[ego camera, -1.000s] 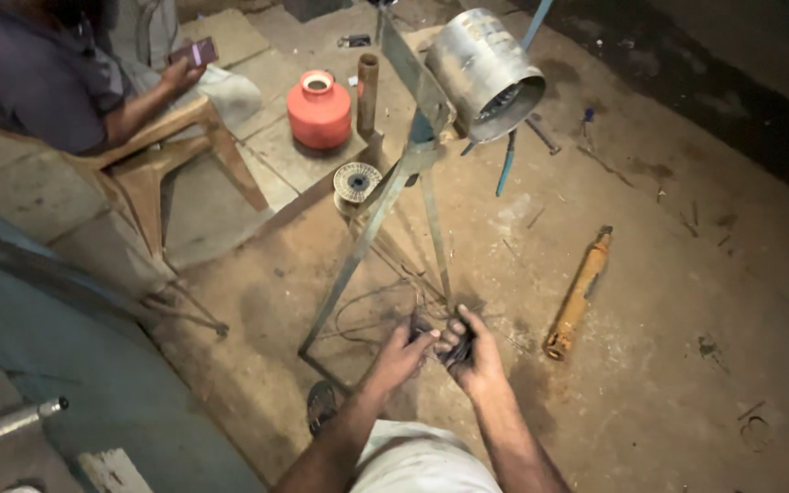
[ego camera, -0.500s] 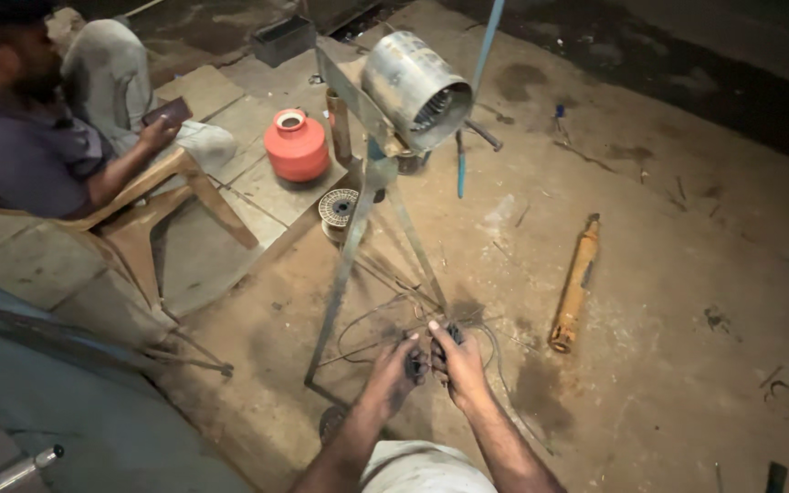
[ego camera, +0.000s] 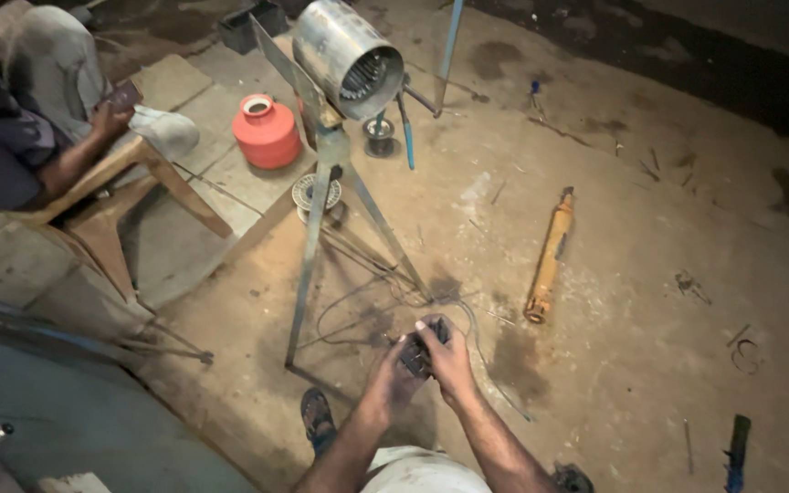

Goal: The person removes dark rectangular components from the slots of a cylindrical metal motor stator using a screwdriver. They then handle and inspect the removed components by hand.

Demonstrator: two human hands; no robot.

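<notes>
Concrete floor (ego camera: pixel 650 237) carries all items. Left hand (ego camera: pixel 393 376) and right hand (ego camera: pixel 449 356), fingers closed, jointly grip a small dark object (ego camera: pixel 415 354) at near centre. Red pot (ego camera: pixel 267 131) stands far left; contents not visible.

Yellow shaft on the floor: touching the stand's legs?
Apart. Head view shows the yellow shaft lying right of the stand's legs, bare floor between them.

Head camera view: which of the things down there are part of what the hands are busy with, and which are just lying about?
In use:
left hand
right hand
small dark object gripped between both
loose wires on the floor beside them

Lying about:
yellow cylinder
red pot
wire spool
metal drum on its stand
</notes>
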